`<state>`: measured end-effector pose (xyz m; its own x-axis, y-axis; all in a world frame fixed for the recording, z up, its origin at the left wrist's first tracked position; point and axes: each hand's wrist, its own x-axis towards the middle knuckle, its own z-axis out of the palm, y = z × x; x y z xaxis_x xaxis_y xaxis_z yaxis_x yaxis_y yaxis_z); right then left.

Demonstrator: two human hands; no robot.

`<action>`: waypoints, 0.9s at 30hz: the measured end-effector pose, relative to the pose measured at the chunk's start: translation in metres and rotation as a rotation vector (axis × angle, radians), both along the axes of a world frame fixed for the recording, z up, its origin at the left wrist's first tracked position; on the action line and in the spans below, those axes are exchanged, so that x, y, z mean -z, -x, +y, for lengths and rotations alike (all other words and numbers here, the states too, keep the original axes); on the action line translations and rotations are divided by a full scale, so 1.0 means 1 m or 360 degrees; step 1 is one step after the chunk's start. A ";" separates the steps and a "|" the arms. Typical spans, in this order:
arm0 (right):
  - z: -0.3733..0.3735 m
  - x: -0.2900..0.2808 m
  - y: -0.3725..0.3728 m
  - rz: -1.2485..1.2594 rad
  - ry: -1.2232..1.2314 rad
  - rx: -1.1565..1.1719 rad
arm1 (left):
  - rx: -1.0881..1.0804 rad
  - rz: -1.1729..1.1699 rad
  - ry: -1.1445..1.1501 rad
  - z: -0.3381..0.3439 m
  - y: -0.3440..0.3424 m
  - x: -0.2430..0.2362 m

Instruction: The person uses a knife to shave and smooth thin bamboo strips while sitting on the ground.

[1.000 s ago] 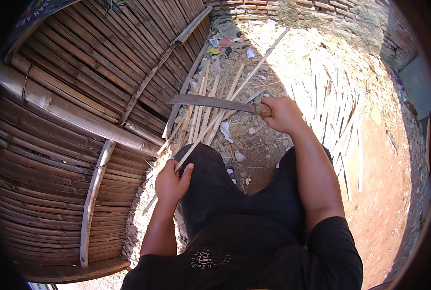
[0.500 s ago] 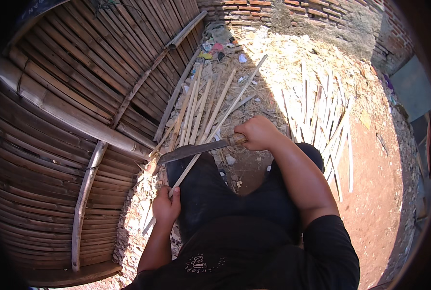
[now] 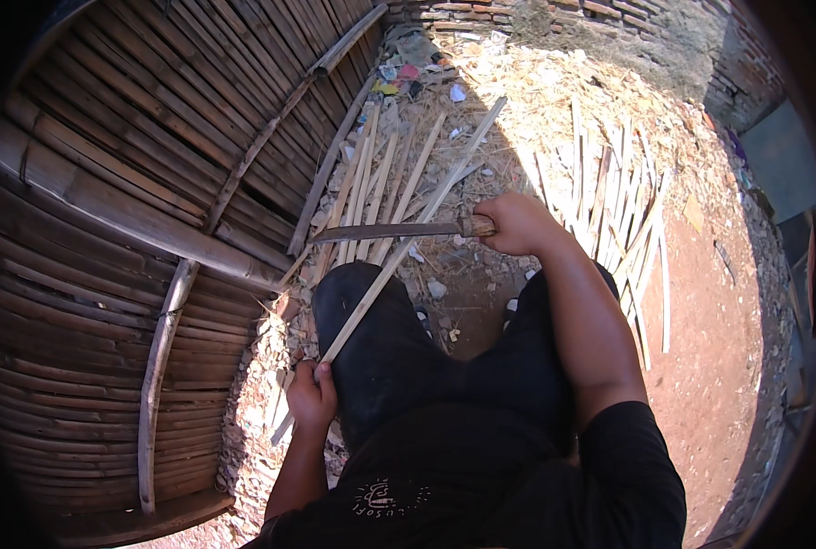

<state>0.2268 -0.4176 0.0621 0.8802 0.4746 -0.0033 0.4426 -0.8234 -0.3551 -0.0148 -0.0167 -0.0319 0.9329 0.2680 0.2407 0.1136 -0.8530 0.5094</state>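
Observation:
My left hand (image 3: 313, 395) is closed around the near end of a long, pale bamboo strip (image 3: 362, 309), beside my left thigh. The strip slants over that thigh and away to the far right, over the littered ground. My right hand (image 3: 520, 222) grips the wooden handle of a machete (image 3: 389, 232), out beyond my knees. Its dark blade points left and crosses the strip; whether the edge touches it I cannot tell.
Several bamboo strips (image 3: 360, 188) lie ahead on the left, and another pile (image 3: 614, 201) lies on the right. A bamboo slat wall (image 3: 106, 210) rises close on my left. A brick wall (image 3: 609, 27) stands at the back, behind dry shavings and scraps.
My right hand has moved the machete away from me, farther along the strip. The strip now shows a broader face. My left hand remains at its near end, lowered slightly.

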 end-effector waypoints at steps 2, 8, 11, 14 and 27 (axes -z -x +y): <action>-0.006 -0.006 -0.003 0.0024 0.0044 0.0068 | -0.0020 -0.0045 -0.0034 0.003 0.002 0.009; -0.032 -0.004 -0.012 0.0022 -0.0360 0.0641 | -0.0006 -0.0033 -0.0072 0.000 -0.003 0.006; -0.022 0.005 -0.002 -0.0121 -0.0261 0.0368 | -0.0025 0.0012 -0.0002 -0.002 -0.004 0.003; -0.005 -0.004 0.004 -0.0027 0.0004 0.0077 | -0.0047 0.0036 -0.0047 -0.002 -0.002 0.001; -0.039 0.006 -0.014 -0.0050 -0.0354 0.0741 | -0.0003 -0.0035 -0.0169 0.000 -0.006 0.001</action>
<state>0.2405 -0.4569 0.0560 0.9964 0.0184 0.0829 0.0602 -0.8417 -0.5365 -0.0091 -0.0168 -0.0325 0.9267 0.2414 0.2881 0.1048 -0.9020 0.4188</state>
